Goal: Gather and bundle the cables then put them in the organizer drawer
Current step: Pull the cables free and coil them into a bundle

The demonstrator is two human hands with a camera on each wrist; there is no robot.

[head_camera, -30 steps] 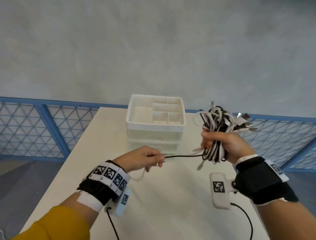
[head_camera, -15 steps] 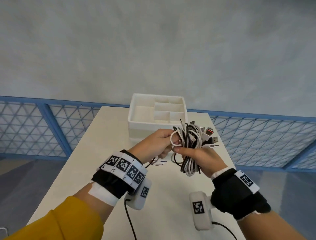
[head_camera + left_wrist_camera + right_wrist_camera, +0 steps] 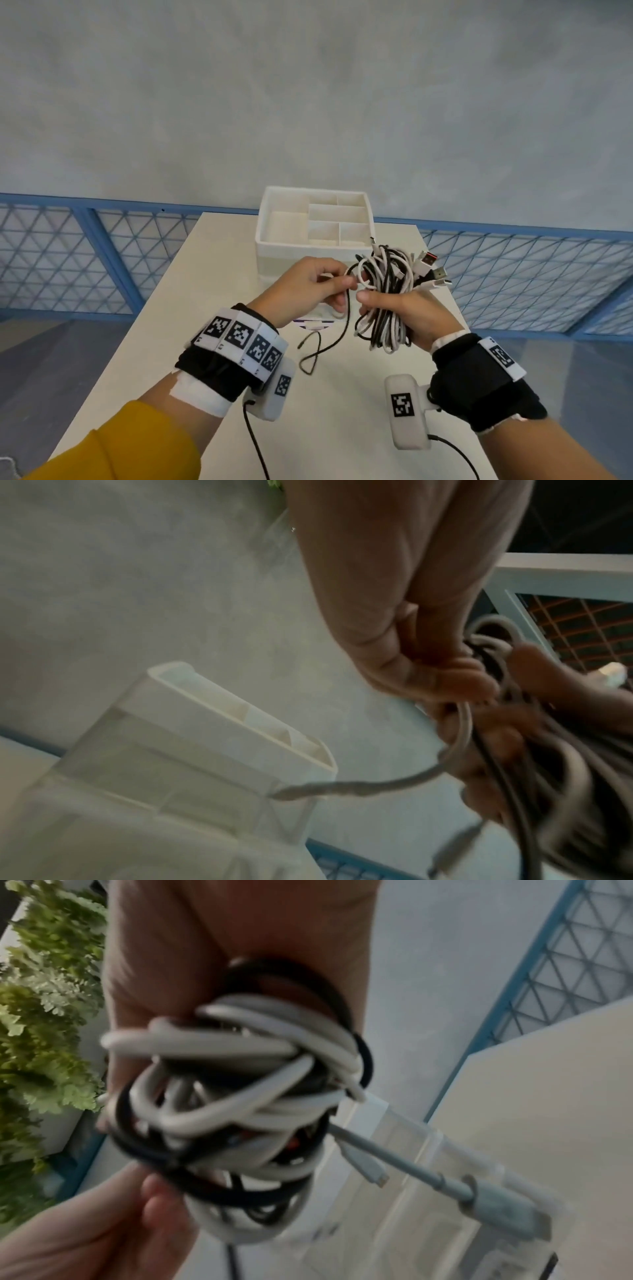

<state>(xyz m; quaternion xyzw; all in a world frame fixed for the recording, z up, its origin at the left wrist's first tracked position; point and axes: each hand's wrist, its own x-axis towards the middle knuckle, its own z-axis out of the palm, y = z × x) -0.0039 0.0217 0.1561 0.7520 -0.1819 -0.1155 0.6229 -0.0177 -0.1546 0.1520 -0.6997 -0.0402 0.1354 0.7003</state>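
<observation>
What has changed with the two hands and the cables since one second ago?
The left hand moved right to the cable bundle, and the right hand brought it down and inward. The black cable, stretched taut before, now hangs slack. The organizer stayed in place, and the right hand's grip held.

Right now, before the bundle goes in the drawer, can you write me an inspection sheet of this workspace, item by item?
Surface: pale table, bare where visible.
Job's things: cable bundle of coiled white and black cables, held above the table; white organizer at the far end, top tray compartments look empty; drawers below, open or closed not clear.
Clutter: nothing seen.
Hands: right hand grips the bundle around its middle; left hand pinches a white loop at the bundle's left side.
Cables: one black cable end hangs loose from the bundle toward the table; several USB plugs stick out at upper right.
Surroundings: blue lattice railing, grey wall, green plants.
</observation>
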